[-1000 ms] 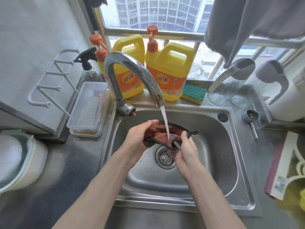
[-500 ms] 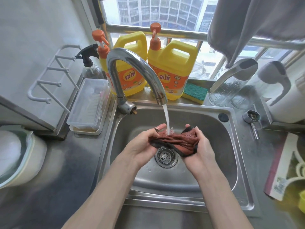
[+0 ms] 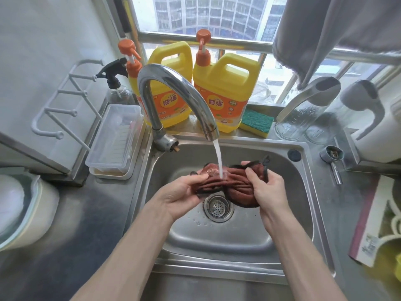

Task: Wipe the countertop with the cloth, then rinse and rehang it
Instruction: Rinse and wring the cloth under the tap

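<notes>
Rust-brown terry cloth (image 3: 225, 183), bunched into soft wet folds with a dark bound edge, hangs at the centre of the frame over the stainless-steel sink (image 3: 238, 237), stretched between both hands. The left hand (image 3: 182, 192) pinches its left end under the thumb. The right hand (image 3: 269, 190) clamps the bulkier right end, fingers wrapped round the wad. A smooth white stream of water (image 3: 217, 155) falls from the curved chrome faucet (image 3: 173, 81) onto the cloth's middle. Directly below lies the round perforated drain strainer (image 3: 218, 207), with droplets on the brushed basin floor. At upper centre, behind the sink, stand two glossy yellow plastic jugs (image 3: 225, 88) with orange pump tops. A green-and-yellow sponge (image 3: 257, 121) lies just right of them. A clear plastic box (image 3: 117, 135) rests at the left on the dull steel countertop (image 3: 86, 235).
</notes>
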The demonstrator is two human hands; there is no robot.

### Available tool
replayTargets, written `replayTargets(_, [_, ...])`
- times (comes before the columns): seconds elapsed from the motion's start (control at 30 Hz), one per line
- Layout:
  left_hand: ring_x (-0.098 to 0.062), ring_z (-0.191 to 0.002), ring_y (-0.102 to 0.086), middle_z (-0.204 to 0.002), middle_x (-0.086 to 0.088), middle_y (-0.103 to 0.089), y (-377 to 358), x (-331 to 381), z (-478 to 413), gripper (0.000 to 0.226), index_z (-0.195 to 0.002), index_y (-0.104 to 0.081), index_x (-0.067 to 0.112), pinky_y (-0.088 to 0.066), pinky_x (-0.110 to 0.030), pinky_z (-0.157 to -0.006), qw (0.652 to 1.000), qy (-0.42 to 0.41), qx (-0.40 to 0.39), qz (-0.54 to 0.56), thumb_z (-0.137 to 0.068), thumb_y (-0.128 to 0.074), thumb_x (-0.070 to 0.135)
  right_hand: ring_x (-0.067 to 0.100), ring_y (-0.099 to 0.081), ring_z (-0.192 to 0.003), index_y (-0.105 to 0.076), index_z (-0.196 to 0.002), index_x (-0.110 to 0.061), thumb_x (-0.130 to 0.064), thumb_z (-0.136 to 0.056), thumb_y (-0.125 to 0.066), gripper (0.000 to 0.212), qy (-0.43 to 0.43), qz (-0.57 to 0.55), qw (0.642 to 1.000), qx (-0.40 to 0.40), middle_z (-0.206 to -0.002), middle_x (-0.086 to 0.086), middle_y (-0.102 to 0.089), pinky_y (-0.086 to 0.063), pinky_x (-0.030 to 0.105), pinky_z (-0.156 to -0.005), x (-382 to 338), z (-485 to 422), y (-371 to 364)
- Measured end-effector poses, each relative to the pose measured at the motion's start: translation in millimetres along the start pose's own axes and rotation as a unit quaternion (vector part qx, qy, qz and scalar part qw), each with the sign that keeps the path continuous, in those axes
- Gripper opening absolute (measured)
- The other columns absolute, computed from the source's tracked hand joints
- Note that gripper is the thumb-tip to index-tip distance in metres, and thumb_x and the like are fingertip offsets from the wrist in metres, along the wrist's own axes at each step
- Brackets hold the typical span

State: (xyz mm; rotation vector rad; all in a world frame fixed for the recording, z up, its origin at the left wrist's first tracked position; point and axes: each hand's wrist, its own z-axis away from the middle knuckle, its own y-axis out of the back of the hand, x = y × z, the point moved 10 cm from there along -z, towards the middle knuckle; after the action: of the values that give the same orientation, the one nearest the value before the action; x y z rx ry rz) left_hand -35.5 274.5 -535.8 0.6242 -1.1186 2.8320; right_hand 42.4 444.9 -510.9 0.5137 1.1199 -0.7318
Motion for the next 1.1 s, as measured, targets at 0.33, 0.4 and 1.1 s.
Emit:
replayTargets(0.33, [-0.035,-0.107,-0.071,-0.123,-0.023,-0.070,4,30,-4,0.034,-0.129,-0.062,0.008,-0.060,-0.052,-0.087,0.965,-0.101,0.088,-0.226,-0.096,-0.066,0.013,0.020,-0.070,-0.072,-0.074,-0.118,-0.008,-0.052,-0.101,-0.056,0.050,-0.288,-0.198,0.929,-0.124,-0.100,0.016,-0.077,-0.051,0.025,-0.053,76,27,-74])
replayTargets(0.4, [-0.034,-0.104,-0.072,-0.115,-0.019,-0.071,9,39,1,0.042,-0.125,-0.061,0.013,-0.063,-0.045,-0.081,0.942,-0.131,0.122,-0.284,-0.088,-0.071,-0.003,0.013,-0.064,-0.053,-0.073,-0.104,-0.010,-0.034,-0.098,-0.069,0.025,-0.260,-0.160,0.951,-0.046,-0.079,0.009,-0.076,-0.046,0.020,-0.042,70,20,-62])
replayTargets(1.1, [-0.019,-0.063,-0.063,-0.072,-0.003,-0.063,-19,-33,-18,0.034,-0.072,-0.063,0.017,-0.049,-0.030,-0.065,0.993,-0.002,0.113,0.016,-0.098,-0.054,0.036,0.029,-0.053,-0.079,-0.066,-0.092,-0.010,-0.042,-0.110,-0.029,0.052,0.360,0.382,0.850,-0.049,-0.085,0.008,-0.060,-0.048,0.048,-0.074,-22,41,-100])
